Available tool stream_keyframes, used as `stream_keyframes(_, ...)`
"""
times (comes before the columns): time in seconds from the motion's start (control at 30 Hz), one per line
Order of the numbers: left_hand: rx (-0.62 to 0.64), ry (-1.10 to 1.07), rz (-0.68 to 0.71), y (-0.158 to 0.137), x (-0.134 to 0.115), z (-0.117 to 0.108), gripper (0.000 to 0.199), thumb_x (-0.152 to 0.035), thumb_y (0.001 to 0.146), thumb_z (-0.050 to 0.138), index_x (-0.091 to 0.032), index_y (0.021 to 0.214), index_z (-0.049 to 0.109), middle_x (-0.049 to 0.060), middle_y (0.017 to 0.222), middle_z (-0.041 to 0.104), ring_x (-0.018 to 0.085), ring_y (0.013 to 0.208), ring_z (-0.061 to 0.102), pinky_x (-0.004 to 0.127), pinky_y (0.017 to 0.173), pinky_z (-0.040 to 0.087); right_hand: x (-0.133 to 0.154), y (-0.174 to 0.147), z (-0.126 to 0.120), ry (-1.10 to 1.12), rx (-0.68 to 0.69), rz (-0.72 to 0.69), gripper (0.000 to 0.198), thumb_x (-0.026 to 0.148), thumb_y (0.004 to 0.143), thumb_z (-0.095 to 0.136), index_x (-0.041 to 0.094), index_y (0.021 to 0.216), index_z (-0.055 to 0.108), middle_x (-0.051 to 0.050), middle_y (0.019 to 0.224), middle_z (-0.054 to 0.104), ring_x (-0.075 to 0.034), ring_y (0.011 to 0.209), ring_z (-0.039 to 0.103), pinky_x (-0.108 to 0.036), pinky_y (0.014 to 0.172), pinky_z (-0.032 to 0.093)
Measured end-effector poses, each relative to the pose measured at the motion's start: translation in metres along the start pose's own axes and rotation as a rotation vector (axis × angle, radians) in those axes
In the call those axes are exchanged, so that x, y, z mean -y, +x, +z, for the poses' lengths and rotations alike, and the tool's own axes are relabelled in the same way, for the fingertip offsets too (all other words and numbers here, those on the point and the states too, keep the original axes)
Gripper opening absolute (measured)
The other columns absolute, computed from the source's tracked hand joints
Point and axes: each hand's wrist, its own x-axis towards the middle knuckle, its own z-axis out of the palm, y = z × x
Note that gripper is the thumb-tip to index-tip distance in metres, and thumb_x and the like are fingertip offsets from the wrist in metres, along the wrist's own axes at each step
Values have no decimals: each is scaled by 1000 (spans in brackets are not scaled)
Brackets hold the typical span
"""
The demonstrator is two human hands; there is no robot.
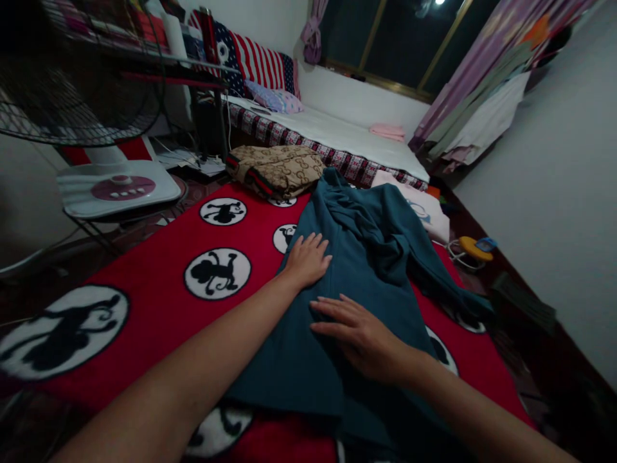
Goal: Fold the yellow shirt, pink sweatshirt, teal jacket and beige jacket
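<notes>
- Teal long-sleeved garment: laid out on red monkey-print blanket
- Left hand: laid flat on the garment, fingers extended, nothing held
- Right hand: fingers loosely extended over the garment, grasping nothing; contact unclear
- Beige monogrammed cloth bundle: beside the garment's far end
- Pale pink folded cloth: behind the garment's shoulder

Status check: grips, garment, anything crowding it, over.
Left grip open, flat on teal long-sleeved garment. Right grip open over it, contact unclear. Garment rumpled toward far end, on red monkey-print blanket. Monogrammed bag beside that end.
</notes>
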Motion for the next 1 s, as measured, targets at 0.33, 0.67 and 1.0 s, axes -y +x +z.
stream_keyframes(0.33,-12,110,16,-3,-3,2,53,-41,96,34,-14,140,43,11,149,39,26,138,32,45,113,22,12,-12,12,-12,64,41,82,-7,71,40,33,143,37,-4,156,22,-20,143,20,-50,114,24)
stream_keyframes(0.67,148,106,-24,7,-10,-11,53,-40,94,38,-17,142,40,13,151,34,29,140,28,49,111,24,-3,-7,17,243,-247,35,34,22,98,34,28,118,62,-4,138,53,-17,135,40,-48,113,27)
stream_keyframes(1.0,14,111,-19,-15,-32,1,52,-42,94,37,-19,141,43,12,150,36,27,139,31,44,113,23,2,-32,12,286,-223,103,36,11,90,38,28,109,63,-2,132,59,-17,126,51,-44,109,35)
